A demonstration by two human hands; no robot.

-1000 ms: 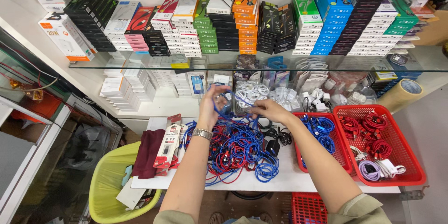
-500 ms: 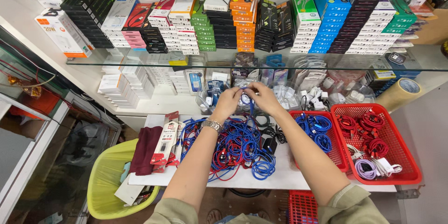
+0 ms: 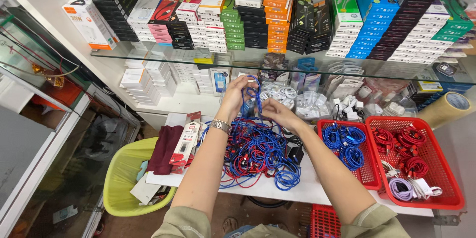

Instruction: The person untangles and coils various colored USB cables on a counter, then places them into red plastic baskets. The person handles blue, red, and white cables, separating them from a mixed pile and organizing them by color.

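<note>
Both hands have risen slightly: left hand and right hand each grip a blue cable, looped upright above the desk's tangled cable pile. Red baskets sit right; beyond, a glass shelf carries stacked coloured boxes.

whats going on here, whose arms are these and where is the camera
The camera sits on a person's head and looks down, so both arms are that person's own. The left hand, with a metal wristband, and the right hand hold up a blue cable between them. Below lies a tangled pile of blue and red cables on a white table. To the right, two red baskets hold coiled cables. Boxed goods fill the glass shelf above. A yellow bin stands at the left.
</note>
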